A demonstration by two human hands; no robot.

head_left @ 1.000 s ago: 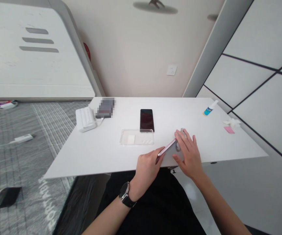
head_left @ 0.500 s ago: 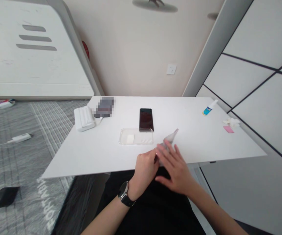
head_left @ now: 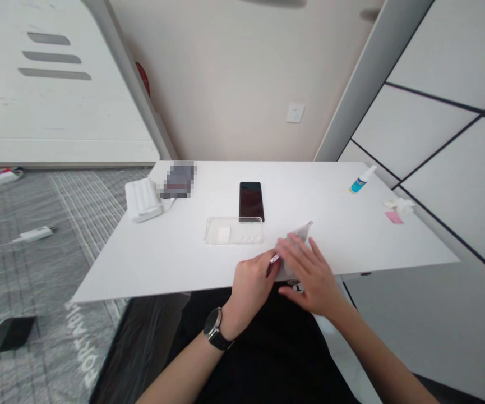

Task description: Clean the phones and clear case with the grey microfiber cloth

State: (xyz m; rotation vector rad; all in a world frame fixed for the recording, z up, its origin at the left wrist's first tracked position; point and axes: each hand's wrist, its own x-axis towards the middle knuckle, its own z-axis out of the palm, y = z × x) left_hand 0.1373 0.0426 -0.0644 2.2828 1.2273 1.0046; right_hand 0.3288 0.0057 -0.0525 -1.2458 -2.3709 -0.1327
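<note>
My left hand (head_left: pixel 253 283), wearing a watch (head_left: pixel 213 324) on the wrist, is closed around a slim dark object with a shiny edge (head_left: pixel 274 258). Most of that object is hidden by my hands, so its kind is unclear. A thin, pale grey crumpled cloth (head_left: pixel 303 230) lies against it and sticks out toward the upper right. Over the cloth, my right hand (head_left: pixel 307 275) rests with fingers stretched out and thumb apart. Beyond my hands, a dark phone (head_left: pixel 251 201) lies screen up on the white table. Its near end meets a clear phone case (head_left: pixel 234 231).
On the table's left stand a white power bank (head_left: pixel 142 200) with a cable and a blurred dark item (head_left: pixel 178 180). A spray bottle (head_left: pixel 362 179), white crumpled tissue (head_left: pixel 401 205) and pink slip (head_left: pixel 394 217) lie at the right. The table's front edge is under my hands.
My right hand and the cloth have shifted slightly right, showing more of the object's shiny edge. My left hand keeps its grip. The view has tilted slightly.
</note>
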